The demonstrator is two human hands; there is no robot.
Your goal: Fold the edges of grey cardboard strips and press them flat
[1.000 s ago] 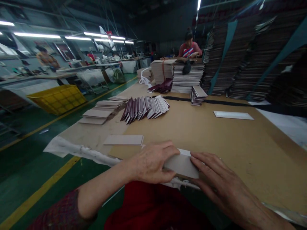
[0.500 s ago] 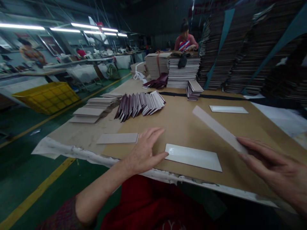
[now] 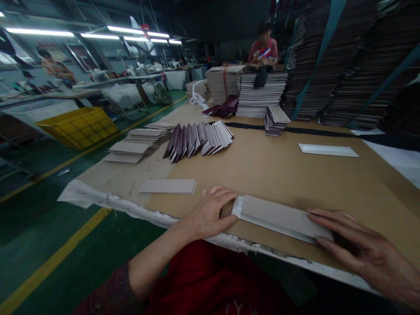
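Note:
A long grey board strip (image 3: 278, 216) lies on a glossy white card (image 3: 239, 208) near the table's front edge, with the white showing along its lower side and left end. My right hand (image 3: 364, 249) is at the strip's right end, its fingers around that end. My left hand (image 3: 211, 213) rests on the brown table surface, fingertips against the card's left end and holding nothing. A loose grey board (image 3: 167, 186) lies to the left of my left hand.
Beyond the hands are a stack of grey boards (image 3: 138, 146), fanned maroon-edged folders (image 3: 198, 141), a white card (image 3: 328, 150), and a tall stack (image 3: 262, 94). A co-worker (image 3: 264, 48) sits behind it. Very tall stacks (image 3: 334, 57) stand at the right; a yellow crate (image 3: 78, 127) sits on the floor at the left.
The grey strip has swung down from its diagonal position and now lies along the white card. My right hand has moved down and to the left with it; my left hand has moved slightly right.

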